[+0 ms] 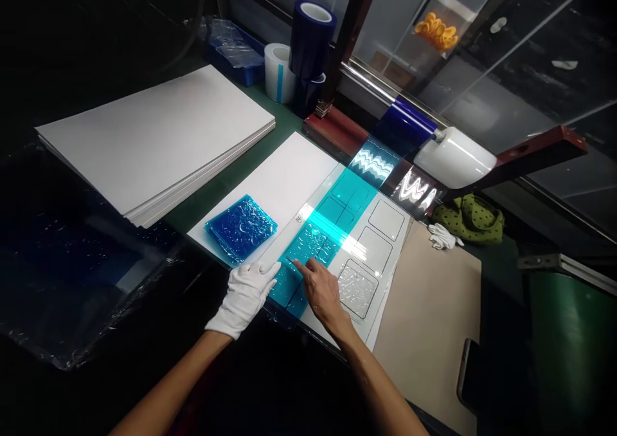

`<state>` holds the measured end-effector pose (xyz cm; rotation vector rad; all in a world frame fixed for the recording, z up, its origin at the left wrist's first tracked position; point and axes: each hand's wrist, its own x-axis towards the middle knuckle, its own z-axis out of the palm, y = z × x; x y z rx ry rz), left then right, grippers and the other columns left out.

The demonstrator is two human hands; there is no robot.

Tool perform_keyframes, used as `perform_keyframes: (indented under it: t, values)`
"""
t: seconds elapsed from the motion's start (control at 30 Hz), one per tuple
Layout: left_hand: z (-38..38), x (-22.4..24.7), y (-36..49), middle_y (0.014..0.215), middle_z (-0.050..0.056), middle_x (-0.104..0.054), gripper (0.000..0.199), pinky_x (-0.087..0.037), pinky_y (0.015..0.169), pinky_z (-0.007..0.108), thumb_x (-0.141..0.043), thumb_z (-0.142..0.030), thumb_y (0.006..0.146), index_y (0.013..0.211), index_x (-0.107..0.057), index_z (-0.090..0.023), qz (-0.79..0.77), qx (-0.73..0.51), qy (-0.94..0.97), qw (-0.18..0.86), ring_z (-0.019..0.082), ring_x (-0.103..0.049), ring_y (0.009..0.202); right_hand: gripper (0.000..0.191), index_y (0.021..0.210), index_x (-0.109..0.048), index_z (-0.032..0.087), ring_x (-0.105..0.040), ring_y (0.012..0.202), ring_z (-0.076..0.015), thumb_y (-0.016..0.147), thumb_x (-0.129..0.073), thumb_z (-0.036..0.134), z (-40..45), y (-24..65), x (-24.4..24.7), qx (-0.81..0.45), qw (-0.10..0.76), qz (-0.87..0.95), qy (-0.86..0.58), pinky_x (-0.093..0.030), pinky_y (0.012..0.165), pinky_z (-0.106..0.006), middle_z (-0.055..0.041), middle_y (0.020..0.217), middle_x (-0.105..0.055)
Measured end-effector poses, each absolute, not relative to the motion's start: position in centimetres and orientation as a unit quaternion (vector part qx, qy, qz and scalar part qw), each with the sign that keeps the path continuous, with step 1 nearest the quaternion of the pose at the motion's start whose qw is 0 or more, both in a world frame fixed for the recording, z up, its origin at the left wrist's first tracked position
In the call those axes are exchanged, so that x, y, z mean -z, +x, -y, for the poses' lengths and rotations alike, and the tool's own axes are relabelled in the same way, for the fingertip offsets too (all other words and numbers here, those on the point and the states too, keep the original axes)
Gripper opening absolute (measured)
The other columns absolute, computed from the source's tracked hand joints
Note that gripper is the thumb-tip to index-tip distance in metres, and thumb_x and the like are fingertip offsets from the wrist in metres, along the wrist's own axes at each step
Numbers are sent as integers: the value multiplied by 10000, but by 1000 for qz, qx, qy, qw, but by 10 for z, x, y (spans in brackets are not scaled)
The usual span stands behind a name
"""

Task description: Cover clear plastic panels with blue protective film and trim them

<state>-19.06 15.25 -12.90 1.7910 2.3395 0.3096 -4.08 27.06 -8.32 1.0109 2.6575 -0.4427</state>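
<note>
My left hand point(243, 299), in a white glove, rests at the near edge of a white board point(270, 185), between a crinkled blue film square point(242, 228) and a turquoise film strip point(313, 246). Its fingers are slightly apart, with nothing visible in them. My bare right hand point(321, 288) is over the strip, index finger stretched out to its surface and the other fingers curled. Beneath the strip and beside it, a clear sheet point(388, 265) shows dark rounded rectangular outlines. One bubbly clear piece point(357, 289) lies in the nearest outline on the right.
A stack of white sheets point(159, 127) lies at left. Behind stand a white roll point(279, 72) and blue roll point(312, 40). A wooden stand point(335, 127) carries a blue film roll point(405, 124) and white roll point(456, 156). Brown board point(429, 294), glove point(442, 236) and green cloth point(470, 219) are at right.
</note>
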Motion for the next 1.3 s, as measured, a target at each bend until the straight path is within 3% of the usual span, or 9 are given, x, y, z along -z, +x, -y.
perform_keyframes:
  t: [0.37, 0.43, 0.53, 0.67, 0.8, 0.9, 1.07, 1.3]
  values:
    - [-149, 137, -183, 872, 77, -629, 367, -384, 652, 369, -450, -388, 884, 1232, -565, -382, -819, -128, 553, 83, 237, -556, 739, 416, 1327, -457, 347, -545, 845, -194, 983, -258, 223, -278, -49, 87, 122, 167, -930, 302, -378, 551, -252, -53, 972, -572]
    - [-147, 136, -184, 915, 78, -628, 368, -391, 660, 363, -446, -409, 885, 1226, -572, -354, -824, -132, 545, 84, 236, -555, 755, 423, 1333, -452, 345, -546, 856, -196, 983, -253, 216, -277, -36, 85, 116, 180, -927, 308, -365, 532, -248, -57, 976, -575]
    - [-135, 134, -184, 1030, 121, -598, 423, -407, 710, 384, -470, -481, 858, 1165, -603, -223, -862, -163, 473, 86, 252, -549, 804, 430, 1332, -458, 345, -550, 846, -188, 977, -265, 199, -272, -10, 81, 109, 195, -922, 317, -352, 523, -247, -56, 990, -583]
    - [-112, 130, -181, 999, 88, -605, 504, -416, 796, 358, -650, -584, 679, 990, -606, -190, -887, -339, 184, 254, 246, -553, 881, 430, 1328, -467, 348, -558, 850, -185, 969, -289, 191, -265, 25, 78, 104, 201, -914, 337, -332, 513, -248, -50, 998, -593]
    - [-98, 126, -173, 811, 39, -640, 492, -431, 678, 298, -612, -633, 682, 877, -644, -183, -826, -389, 89, 398, 187, -567, 725, 424, 1302, -495, 350, -573, 839, -180, 962, -307, 180, -257, 55, 75, 105, 200, -905, 361, -323, 517, -242, -44, 981, -603]
    - [-101, 122, -165, 641, -2, -572, 507, -381, 597, 263, -625, -637, 664, 818, -684, -158, -789, -413, 72, 448, 133, -479, 598, 418, 1253, -533, 351, -593, 801, -179, 951, -319, 157, -250, 76, 72, 103, 190, -899, 381, -324, 508, -236, -32, 941, -607]
    - [-109, 114, -152, 519, -63, -407, 492, -306, 552, 242, -682, -604, 621, 788, -695, -142, -762, -458, 49, 455, 87, -318, 533, 356, 1246, -526, 224, -624, 750, -180, 939, -352, 182, -234, 107, 73, 161, 100, -872, 451, -421, 567, -253, -48, 951, -626]
    - [-86, 97, -147, 553, -42, -477, 496, -371, 618, 259, -710, -558, 618, 878, -718, -136, -753, -484, 43, 444, 100, -384, 566, 278, 1096, -605, 205, -645, 879, -184, 914, -401, 251, -210, 127, 75, 313, -60, -815, 484, -493, 761, -270, -52, 980, -650]
